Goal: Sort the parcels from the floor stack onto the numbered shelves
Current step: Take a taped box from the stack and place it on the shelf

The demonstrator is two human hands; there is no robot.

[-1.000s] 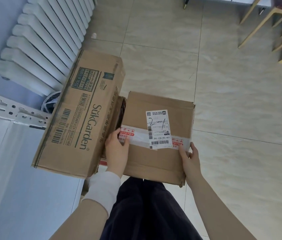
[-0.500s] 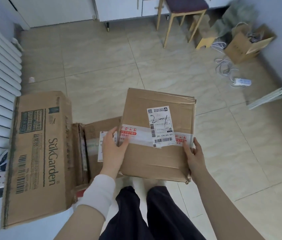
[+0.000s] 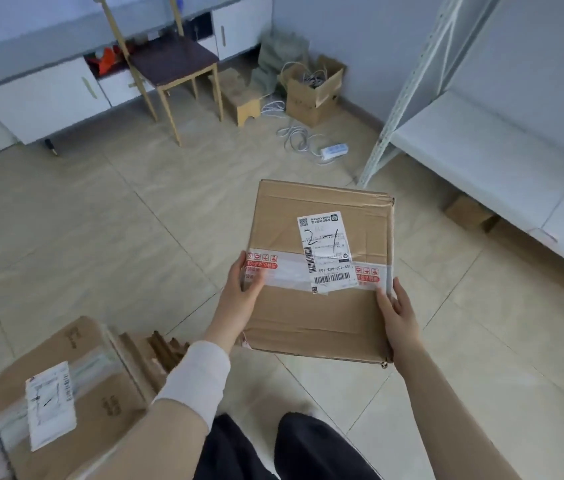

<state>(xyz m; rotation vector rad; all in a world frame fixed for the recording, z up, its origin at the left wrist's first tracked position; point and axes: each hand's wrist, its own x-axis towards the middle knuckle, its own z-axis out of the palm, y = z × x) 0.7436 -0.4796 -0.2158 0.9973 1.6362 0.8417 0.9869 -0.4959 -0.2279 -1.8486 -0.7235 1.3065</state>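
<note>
The parcel (image 3: 322,271) hangs level above the floor, clamped between the left hand (image 3: 239,299) and right hand (image 3: 399,317) on opposite edges. The white shelf (image 3: 474,150) lies ahead and rightward, nearer the right hand's grip.

Tiled floor (image 3: 107,237) carries labelled parcels (image 3: 65,393) lower left, chair (image 3: 173,64), open carton (image 3: 311,88), power strip (image 3: 334,151), white shelf rack (image 3: 481,157).
</note>
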